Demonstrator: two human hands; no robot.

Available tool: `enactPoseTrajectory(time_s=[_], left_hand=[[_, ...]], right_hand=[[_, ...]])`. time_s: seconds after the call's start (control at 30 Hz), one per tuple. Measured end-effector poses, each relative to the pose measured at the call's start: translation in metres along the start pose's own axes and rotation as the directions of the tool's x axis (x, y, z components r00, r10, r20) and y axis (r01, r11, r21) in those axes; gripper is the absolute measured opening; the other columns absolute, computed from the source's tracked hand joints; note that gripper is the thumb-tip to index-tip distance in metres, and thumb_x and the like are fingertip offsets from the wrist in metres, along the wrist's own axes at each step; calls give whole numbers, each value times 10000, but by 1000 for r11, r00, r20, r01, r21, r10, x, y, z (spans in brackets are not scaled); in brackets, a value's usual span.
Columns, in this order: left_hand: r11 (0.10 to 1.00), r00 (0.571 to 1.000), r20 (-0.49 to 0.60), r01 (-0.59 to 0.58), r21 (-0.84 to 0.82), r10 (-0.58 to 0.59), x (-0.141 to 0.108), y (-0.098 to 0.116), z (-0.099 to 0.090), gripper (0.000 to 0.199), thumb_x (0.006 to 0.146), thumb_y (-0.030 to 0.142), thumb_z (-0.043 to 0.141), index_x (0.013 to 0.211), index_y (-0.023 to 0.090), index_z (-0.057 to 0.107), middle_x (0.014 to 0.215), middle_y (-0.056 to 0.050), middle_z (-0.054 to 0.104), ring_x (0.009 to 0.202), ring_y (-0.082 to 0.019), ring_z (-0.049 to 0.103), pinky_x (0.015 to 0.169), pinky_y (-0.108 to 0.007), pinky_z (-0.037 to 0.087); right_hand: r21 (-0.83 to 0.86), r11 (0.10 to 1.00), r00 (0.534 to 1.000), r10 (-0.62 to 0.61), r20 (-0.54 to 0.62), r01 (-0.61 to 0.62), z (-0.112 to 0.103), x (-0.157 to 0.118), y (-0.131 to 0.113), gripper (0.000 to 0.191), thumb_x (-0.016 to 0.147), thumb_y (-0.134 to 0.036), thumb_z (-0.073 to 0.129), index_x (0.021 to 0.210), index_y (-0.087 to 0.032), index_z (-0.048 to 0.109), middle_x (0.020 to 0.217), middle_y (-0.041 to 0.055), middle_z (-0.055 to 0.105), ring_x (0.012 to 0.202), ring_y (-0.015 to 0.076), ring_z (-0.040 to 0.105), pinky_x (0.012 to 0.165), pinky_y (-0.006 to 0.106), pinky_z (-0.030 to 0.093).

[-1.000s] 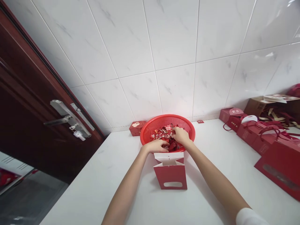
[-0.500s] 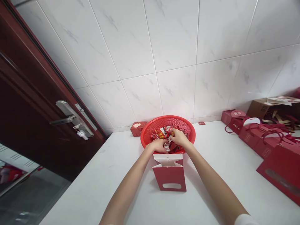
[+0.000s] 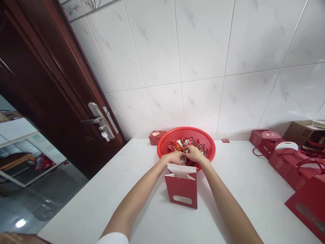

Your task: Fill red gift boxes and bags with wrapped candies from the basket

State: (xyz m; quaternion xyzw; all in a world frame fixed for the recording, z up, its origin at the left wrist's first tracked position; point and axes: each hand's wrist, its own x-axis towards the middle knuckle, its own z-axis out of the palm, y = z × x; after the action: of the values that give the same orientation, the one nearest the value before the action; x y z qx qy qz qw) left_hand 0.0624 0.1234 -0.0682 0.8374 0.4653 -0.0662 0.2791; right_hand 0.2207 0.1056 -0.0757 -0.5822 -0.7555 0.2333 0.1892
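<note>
Drawn closer together: my left hand (image 3: 175, 157) and right hand (image 3: 195, 154), fingers curled, hold unclear, among packets (image 3: 178, 145) in basket (image 3: 211, 145) (many left). Bag (image 3: 181, 189): one, upright, opened, nearer me, contents unseen.

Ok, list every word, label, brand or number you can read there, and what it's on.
No text reads with certainty.
Pink rounded flap on the dark-red cardboard box: pale characters, too small.
Red cardboard boxes with cord handles: small printed marks, unreadable.
Small shiny red wrapped pieces in the round red plastic basket: printing too small.
Small flat red packet near the white tiled wall: faint marks, unreadable.
</note>
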Motion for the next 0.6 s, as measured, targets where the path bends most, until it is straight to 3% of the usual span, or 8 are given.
enactPoseTrajectory(time_s=[0.2,0.37,0.6], left_hand=[[998,999,26,-33,-48,34,10,-6,1,606,633,238,747,1228,162,660,1159,-94,724,1001,-294,689,815,-330,554],[988,991,60,-117,-102,124,13,-8,3,588,633,188,718,1218,174,667,1216,-68,706,1100,-285,657,899,-306,529],[988,994,65,-83,-130,92,7,0,-1,639,716,446,734,1282,169,627,1161,-96,701,998,-290,670,801,-333,526]], right_hand=[[41,999,999,12,-37,-11,-2,0,-1,151,879,-170,592,1017,-170,652,1066,106,723,991,230,656,748,263,406],[104,994,997,26,-74,-18,-3,0,-2,118,900,-162,549,967,-170,646,1002,81,731,909,206,655,715,262,394],[157,988,991,15,-134,6,-5,-1,-2,128,912,-183,538,963,-163,653,979,77,734,899,210,666,715,269,423]])
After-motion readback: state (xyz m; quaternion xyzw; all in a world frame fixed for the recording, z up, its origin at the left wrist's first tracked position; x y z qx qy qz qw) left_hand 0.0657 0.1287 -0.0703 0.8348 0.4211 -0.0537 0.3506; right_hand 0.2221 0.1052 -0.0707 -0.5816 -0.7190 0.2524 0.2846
